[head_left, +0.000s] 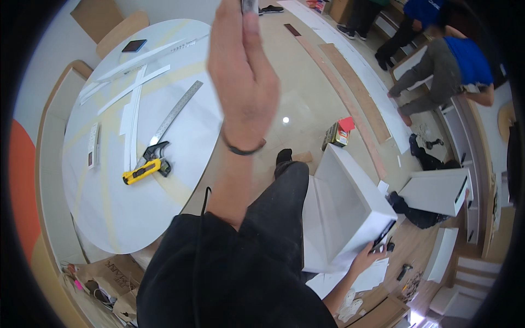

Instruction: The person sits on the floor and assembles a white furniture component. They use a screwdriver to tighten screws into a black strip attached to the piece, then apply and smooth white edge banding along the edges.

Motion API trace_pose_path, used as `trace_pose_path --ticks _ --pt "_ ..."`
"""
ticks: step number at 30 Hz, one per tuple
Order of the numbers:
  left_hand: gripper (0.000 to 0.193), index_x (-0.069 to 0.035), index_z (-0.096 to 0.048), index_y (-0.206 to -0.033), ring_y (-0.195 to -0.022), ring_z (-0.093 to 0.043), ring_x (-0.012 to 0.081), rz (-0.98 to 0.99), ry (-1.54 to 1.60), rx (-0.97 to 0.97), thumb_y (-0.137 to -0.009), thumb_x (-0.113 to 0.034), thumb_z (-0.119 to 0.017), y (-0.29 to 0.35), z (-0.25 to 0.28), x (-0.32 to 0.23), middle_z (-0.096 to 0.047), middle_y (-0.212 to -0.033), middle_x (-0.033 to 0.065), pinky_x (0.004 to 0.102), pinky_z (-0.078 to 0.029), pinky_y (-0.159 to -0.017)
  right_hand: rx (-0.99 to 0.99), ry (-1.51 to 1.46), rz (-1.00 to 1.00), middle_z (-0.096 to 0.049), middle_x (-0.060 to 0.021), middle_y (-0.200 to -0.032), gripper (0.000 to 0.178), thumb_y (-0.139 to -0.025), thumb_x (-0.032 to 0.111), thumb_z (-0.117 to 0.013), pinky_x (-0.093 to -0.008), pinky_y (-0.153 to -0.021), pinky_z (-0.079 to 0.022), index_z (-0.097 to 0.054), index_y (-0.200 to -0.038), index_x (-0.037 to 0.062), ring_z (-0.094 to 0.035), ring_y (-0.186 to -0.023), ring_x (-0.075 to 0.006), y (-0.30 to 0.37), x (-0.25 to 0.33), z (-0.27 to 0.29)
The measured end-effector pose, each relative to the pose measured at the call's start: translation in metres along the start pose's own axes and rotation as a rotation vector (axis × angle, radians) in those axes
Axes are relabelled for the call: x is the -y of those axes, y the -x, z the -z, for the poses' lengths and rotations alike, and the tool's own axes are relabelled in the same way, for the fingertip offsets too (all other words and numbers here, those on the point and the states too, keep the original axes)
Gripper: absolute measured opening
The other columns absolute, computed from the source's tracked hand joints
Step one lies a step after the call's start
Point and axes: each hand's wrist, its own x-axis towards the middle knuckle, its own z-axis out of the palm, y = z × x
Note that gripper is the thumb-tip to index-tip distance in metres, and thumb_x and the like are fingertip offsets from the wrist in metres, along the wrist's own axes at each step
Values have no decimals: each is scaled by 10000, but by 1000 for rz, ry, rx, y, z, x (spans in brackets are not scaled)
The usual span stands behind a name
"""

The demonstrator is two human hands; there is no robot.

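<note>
My left hand point(244, 82) is raised at the top middle, its fingers partly cut off by the frame's edge. The thumb presses against a small grey-silver thing point(250, 6), too cropped to name. Low on the right, my right hand point(367, 259) grips the near corner of an open white box point(350, 191) like a drawer or cabinet carcass. A narrow black strip point(385, 233) runs along that corner by my fingertips. The box stands tilted beside my bent leg. Part of my right hand's grip is hidden.
A round white table point(186, 169) at left bears a yellow utility knife point(143, 171), a combination square point(178, 111), white strips and a phone point(134, 46). A tin point(334, 136) and long boards point(355, 90) lie on the floor. Other people work at right near another white panel point(435, 192).
</note>
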Motion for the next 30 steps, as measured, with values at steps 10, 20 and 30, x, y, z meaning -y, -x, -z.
trace_pose_path --ticks 10,20,30 --pt "385 -180 -622 -1356 -972 -653 382 -62 -841 708 -1008 -80 -490 70 115 76 -661 -1013 166 467 -533 -783 -72 -303 -63 -396 -195 -1586 559 -1024 166 -490 -427 -1216 -265 -385 -1556 28 -352 -1475 -346 35 -25 30" --pt "339 -166 -648 -1370 -947 -641 404 -85 -955 906 -1054 -183 -526 94 149 184 -608 -995 210 484 -511 -822 6 -157 -283 -525 -228 -1377 461 -1067 242 -484 -440 -926 -507 -456 -1458 0 -633 -1021 -325 134 -50 80" --pt "369 -296 -644 -1385 -1040 -639 373 -189 -1244 861 -1060 -412 -515 92 145 171 -642 -1080 163 561 -489 -872 196 433 172 -505 -88 -1501 478 -985 235 -629 -420 -895 -569 -542 -1451 173 -626 -1153 -318 126 -31 93"
